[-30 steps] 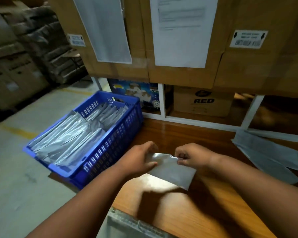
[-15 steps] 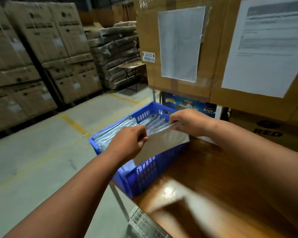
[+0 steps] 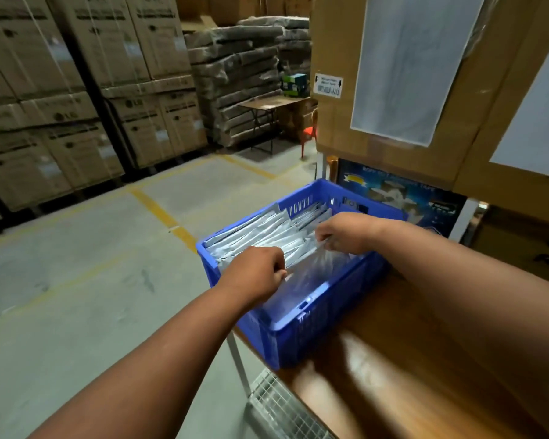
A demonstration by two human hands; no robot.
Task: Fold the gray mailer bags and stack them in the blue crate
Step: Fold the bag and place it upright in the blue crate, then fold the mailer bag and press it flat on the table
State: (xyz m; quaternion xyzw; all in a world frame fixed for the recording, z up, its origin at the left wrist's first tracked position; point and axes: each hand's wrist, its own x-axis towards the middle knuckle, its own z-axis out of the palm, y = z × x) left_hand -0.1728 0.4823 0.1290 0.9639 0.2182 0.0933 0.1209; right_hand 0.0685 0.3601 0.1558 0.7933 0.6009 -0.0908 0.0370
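At the near left corner of the table [image 3: 409,369] a wire mesh rack [image 3: 279,403] shows below the polished brown top. Further along the left edge stands the blue crate [image 3: 301,331], its slotted plastic walls hanging a little past the edge over the concrete floor [image 3: 108,264]. Both bare forearms reach over it. The left hand [image 3: 254,274] has its fingers curled, pinching the near end of a folded gray mailer bag [image 3: 311,274]; the right hand [image 3: 346,232] pinches the far end with clenched fingers. The bag is silvery gray, glossy and blurred, a flat strip held on edge and tilted just inside the crate's near right wall — whether it touches the crate's bottom cannot be told. Behind it the stacked bags [image 3: 260,236] fill the rest of the crate in slanted rows, shiny gray with pale creases. Beyond the crate a dark printed box [image 3: 400,191] sits under large cardboard boxes [image 3: 393,147] with white sheets taped on. Across the floor — marked with yellow lines — stand stacks of wrapped cartons [image 3: 76,106].
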